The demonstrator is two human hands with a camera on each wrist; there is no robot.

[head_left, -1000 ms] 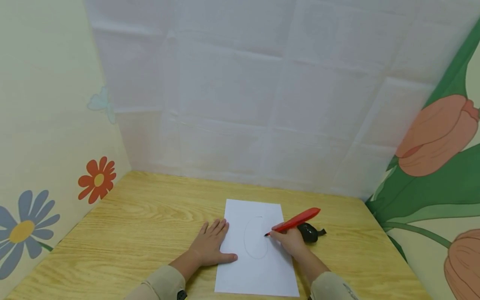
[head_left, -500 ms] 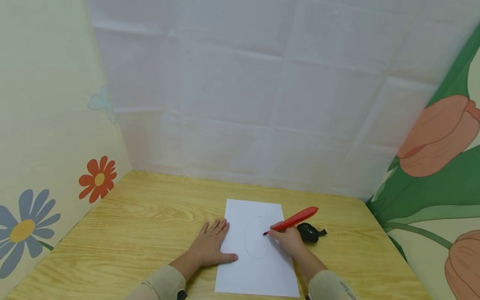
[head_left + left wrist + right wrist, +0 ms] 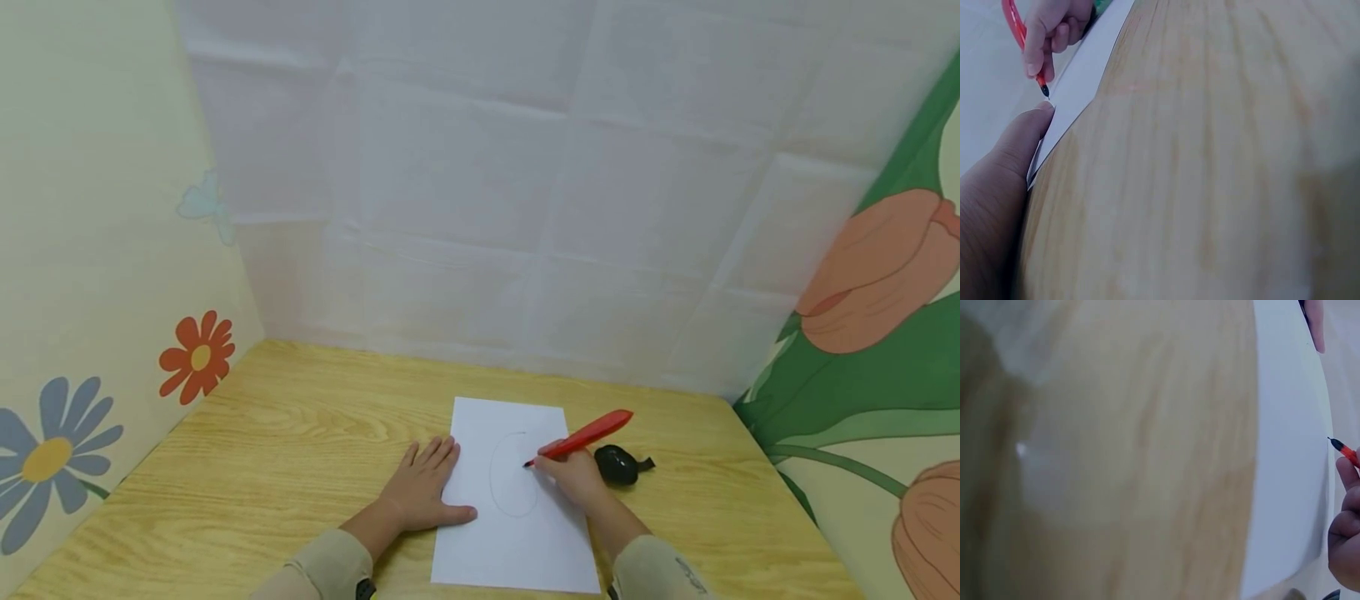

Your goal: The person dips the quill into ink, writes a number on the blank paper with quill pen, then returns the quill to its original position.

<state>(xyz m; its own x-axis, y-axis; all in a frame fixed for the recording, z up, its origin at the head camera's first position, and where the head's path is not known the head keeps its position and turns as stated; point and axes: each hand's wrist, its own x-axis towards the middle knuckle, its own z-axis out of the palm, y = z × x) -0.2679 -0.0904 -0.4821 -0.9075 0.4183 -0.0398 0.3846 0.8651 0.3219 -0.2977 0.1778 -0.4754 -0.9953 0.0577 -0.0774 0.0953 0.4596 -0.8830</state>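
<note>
A white sheet of paper lies upright on the wooden table, bearing a thin, curved pencil-like line shaped as an oval with a gap at its upper right. My right hand pinches a thick red pen, its dark tip over the paper inside that gap. The pen's back end slants up to the right. Fingers spread, my left hand rests on the sheet's left edge, its thumb reaching onto the paper. In the left wrist view the pen shows beyond my left thumb.
A glossy black rounded object with a short stem-like tab sits just right of my right hand. The wood-grain table meets a white cloth backdrop. Flower-printed panels stand at both sides.
My right hand and the red pen have shifted slightly left and up, the tip moving a little way over the paper. My left hand stays put.
</note>
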